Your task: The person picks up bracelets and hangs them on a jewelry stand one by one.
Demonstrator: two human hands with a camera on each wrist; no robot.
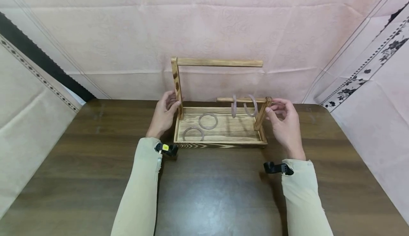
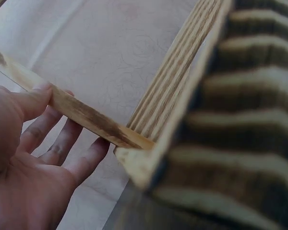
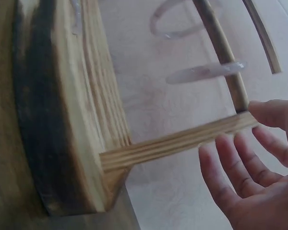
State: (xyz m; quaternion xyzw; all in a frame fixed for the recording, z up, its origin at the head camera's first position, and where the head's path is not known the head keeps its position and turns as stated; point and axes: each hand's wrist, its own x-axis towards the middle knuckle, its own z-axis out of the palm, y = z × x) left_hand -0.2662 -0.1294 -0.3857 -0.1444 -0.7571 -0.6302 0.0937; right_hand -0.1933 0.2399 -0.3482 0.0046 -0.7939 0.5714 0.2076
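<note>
On table (image 1: 217, 193) nr its far edge, rack (image 1: 220, 145) stands w/ 2 bangles (image 1: 208, 128) flat in L half of tray (image 1: 238, 133) & 2 more hanging on short bar (image 1: 225, 100). L hand (image 1: 162, 117) pinches tall post (image 1: 177, 85) btwn thumb & fingers on its lower half, well below tall bar (image 1: 220, 63); R hand (image 1: 285, 124) likewise pinches short post (image 1: 261, 117) nr its top, thumb just beside end of short bar.

A small yellow label (image 1: 165, 147) stands out on the black wrist camera (image 1: 172, 150) at the cuff of the left sleeve (image 1: 137, 189), its print too small to read; no words, brands or numbers are legible in any view
</note>
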